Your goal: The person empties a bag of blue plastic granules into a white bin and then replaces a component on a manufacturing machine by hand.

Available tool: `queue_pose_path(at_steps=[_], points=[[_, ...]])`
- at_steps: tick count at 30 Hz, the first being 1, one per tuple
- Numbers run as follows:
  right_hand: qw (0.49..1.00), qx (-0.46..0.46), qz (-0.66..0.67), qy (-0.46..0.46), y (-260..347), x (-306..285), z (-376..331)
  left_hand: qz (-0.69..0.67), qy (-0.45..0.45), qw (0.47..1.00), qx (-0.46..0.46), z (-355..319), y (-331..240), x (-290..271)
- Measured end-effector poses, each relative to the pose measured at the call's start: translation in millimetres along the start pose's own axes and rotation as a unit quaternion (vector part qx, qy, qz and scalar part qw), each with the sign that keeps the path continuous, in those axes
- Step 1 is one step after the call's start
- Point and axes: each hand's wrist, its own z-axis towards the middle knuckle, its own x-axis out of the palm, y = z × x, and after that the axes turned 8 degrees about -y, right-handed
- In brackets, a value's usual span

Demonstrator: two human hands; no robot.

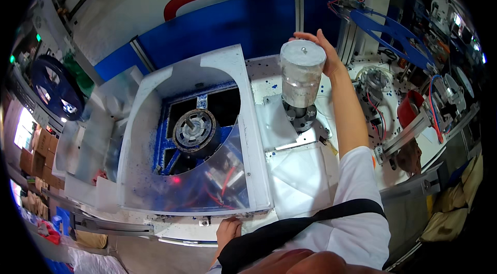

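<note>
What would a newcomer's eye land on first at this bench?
Probably the clear plastic cylinder upper centre, with the right hand wrapped around its top as it stands on a grey metal fixture. Next, the round motor stator left of centre, inside a blue-dusted white enclosure. The left hand rests on the bench's near edge.
</note>
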Motion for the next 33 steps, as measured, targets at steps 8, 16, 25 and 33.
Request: queue_pose_path(at_steps=[8, 16, 25, 33], points=[[0.987, -0.094, -0.129, -0.031, 0.3, -11.1, 11.6, -0.004, 0.007, 1.000, -0.011, 2.1, -2.9, -1.7], [0.980, -0.129, -0.145, -0.050, 11.8, -7.4, 0.4, -0.002, 0.006, 1.000, -0.011, 1.1, -3.6, -1.8], [0.597, -0.240, -0.765, 0.014, 26.7, 82.1, -39.4, 0.009, 0.024, 1.000, -0.008, 2.0, -2.1, -1.1], [0.591, -0.197, -0.783, -0.005, 35.5, 114.8, -65.6, -0.003, 0.001, 1.000, 0.024, 8.4, -3.1, 0.0]])
